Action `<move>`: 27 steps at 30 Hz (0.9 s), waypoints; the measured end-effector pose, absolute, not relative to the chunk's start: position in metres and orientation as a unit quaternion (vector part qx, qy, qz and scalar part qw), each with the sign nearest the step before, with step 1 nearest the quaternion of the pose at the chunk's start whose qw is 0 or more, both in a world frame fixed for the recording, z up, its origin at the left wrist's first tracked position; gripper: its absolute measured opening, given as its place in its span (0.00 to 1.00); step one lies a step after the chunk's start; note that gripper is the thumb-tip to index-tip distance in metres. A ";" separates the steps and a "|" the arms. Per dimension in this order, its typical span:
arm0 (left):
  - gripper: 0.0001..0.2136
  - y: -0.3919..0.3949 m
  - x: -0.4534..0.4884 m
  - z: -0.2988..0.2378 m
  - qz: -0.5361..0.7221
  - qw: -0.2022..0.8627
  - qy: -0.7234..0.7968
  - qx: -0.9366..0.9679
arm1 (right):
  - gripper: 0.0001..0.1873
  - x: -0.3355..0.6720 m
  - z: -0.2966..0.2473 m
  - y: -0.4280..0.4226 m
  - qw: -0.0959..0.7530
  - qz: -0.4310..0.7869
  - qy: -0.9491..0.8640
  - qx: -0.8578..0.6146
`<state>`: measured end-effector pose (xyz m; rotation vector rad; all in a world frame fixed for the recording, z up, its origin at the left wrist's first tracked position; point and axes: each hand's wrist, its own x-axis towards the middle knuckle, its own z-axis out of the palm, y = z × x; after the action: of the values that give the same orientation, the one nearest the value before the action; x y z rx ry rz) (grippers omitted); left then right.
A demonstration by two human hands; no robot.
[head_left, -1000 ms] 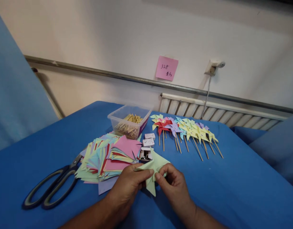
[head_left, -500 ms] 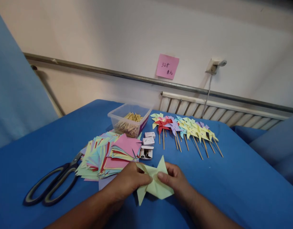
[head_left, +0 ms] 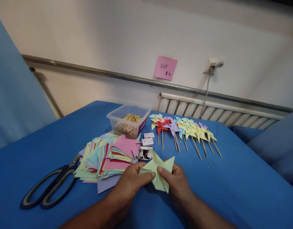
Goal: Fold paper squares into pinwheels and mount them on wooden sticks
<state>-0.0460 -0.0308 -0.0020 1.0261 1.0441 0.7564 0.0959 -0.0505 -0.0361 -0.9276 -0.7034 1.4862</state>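
Observation:
Between my two hands is a pale green paper pinwheel (head_left: 160, 183), its corners folded in toward the middle. My left hand (head_left: 134, 179) grips its left side, the thumb pressing near the centre. From the right, my right hand (head_left: 176, 181) pinches it with the thumb also close to the centre; the other fingers are partly hidden behind the paper. Just beyond the pinwheel lies a small open box (head_left: 145, 154) with shiny metal bits inside. A stack of coloured paper sheets (head_left: 108, 156), some with cut corners, spreads left of my left hand.
Large scissors (head_left: 57, 181) lie at the left, blades partly under the paper. A clear plastic tub (head_left: 115, 118) holds thin wooden sticks (head_left: 132, 118). Two small white boxes (head_left: 147, 141) sit beside it. Several finished pinwheels on sticks (head_left: 184, 128) lie at the back right of the blue cloth (head_left: 232, 178).
The green pinwheel has been turned between my hands, so its points face other ways. Both hands still grip it, thumbs now closer together. The view has shifted slightly.

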 end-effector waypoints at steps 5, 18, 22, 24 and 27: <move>0.14 -0.040 -0.036 -0.003 0.398 0.735 0.407 0.367 | 0.13 0.086 -0.035 -0.055 0.627 0.631 -0.265 -0.373; 0.15 -0.039 -0.036 0.007 0.454 0.735 0.396 0.311 | 0.13 0.086 -0.034 -0.059 0.618 0.622 -0.318 -0.359; 0.13 -0.033 -0.047 0.019 0.477 0.727 0.390 0.305 | 0.12 0.089 -0.031 -0.061 0.645 0.523 -0.387 -0.401; 0.11 -0.030 -0.052 0.023 0.487 0.722 0.390 0.300 | 0.12 0.088 -0.029 -0.063 0.655 0.476 -0.415 -0.415; 0.10 -0.027 -0.056 0.026 0.485 0.725 0.392 0.292 | 0.15 0.085 -0.030 -0.069 0.639 0.450 -0.476 -0.403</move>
<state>-0.0562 -0.0271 0.0259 0.6432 0.8649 1.0707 0.0849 -0.0686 -0.0300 -0.9203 -1.0862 1.0280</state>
